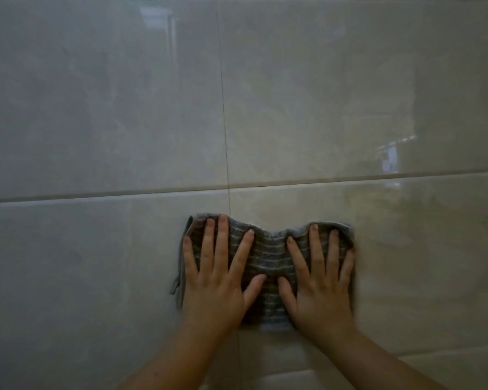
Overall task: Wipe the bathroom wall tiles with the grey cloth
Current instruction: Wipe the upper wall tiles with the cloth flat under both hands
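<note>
Left hand point(214, 288), right hand point(321, 291) flatten grey cloth point(271, 256) — tiles point(96, 108) around.

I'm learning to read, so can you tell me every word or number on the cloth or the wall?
There are no words, numbers or signs to read.
The grey cloth under the left hand and right hand shows only pale stripes.
The wall tiles are plain and glossy.
The bright reflections on the right are blurred shapes, not writing.
</note>
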Demonstrator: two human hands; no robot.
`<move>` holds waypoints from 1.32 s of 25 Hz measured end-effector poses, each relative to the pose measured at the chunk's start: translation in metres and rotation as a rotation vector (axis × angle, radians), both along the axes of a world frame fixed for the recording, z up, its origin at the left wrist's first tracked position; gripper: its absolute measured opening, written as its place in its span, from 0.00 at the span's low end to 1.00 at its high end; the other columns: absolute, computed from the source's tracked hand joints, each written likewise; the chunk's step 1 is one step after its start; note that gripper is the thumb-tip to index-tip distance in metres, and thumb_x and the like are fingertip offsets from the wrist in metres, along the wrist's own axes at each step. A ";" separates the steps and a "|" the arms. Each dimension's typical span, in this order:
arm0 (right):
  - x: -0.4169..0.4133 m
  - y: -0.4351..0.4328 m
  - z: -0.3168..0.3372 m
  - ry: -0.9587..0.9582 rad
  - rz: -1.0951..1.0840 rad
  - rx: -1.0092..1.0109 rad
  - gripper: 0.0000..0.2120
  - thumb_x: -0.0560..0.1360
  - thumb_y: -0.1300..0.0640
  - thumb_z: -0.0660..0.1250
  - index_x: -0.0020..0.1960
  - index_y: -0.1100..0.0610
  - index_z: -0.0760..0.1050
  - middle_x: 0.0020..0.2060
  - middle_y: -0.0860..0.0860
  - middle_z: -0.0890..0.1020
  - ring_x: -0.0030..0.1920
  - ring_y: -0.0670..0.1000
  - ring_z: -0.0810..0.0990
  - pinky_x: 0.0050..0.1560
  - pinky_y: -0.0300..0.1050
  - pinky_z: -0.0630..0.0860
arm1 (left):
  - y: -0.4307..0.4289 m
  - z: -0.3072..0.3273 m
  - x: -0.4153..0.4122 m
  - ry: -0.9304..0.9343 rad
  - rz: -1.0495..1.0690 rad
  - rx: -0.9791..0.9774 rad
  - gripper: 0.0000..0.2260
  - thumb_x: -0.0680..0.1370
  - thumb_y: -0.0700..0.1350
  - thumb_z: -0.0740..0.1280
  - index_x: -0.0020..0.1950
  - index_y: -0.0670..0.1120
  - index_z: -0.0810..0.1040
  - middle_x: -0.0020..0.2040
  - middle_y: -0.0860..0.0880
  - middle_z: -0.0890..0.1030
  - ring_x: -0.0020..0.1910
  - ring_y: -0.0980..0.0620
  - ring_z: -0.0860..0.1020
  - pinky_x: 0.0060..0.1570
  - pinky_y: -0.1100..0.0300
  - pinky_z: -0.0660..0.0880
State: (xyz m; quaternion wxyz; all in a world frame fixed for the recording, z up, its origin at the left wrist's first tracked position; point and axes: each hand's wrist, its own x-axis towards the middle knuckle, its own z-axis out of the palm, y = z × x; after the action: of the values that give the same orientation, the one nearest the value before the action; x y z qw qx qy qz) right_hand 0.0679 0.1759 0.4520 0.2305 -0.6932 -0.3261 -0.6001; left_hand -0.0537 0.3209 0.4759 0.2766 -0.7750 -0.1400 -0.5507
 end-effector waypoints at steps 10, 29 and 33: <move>0.059 -0.061 0.064 0.063 -0.021 0.060 0.32 0.77 0.38 0.53 0.78 0.46 0.52 0.79 0.57 0.52 0.78 0.63 0.47 0.72 0.71 0.47 | -0.069 0.051 0.063 -0.090 -0.022 -0.114 0.33 0.79 0.65 0.48 0.81 0.50 0.54 0.80 0.37 0.50 0.79 0.38 0.48 0.74 0.34 0.42; 0.087 -0.102 -0.015 0.112 -0.043 0.005 0.35 0.76 0.39 0.55 0.79 0.47 0.47 0.78 0.57 0.51 0.78 0.63 0.47 0.71 0.71 0.51 | -0.109 -0.006 0.097 0.044 -0.069 0.041 0.33 0.78 0.63 0.52 0.80 0.49 0.53 0.80 0.38 0.50 0.79 0.38 0.48 0.74 0.33 0.42; 0.109 -0.120 0.046 0.108 -0.035 0.004 0.33 0.76 0.39 0.54 0.78 0.43 0.49 0.79 0.55 0.50 0.78 0.61 0.46 0.74 0.68 0.46 | -0.133 0.044 0.121 -0.052 -0.062 -0.025 0.32 0.79 0.63 0.52 0.80 0.49 0.55 0.80 0.37 0.51 0.79 0.37 0.49 0.74 0.32 0.42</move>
State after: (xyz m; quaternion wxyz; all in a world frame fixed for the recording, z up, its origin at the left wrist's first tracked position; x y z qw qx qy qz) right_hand 0.1769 0.0562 0.4983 0.2388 -0.7295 -0.2999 -0.5664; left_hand 0.0677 0.1879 0.5202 0.2461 -0.7678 -0.1298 -0.5771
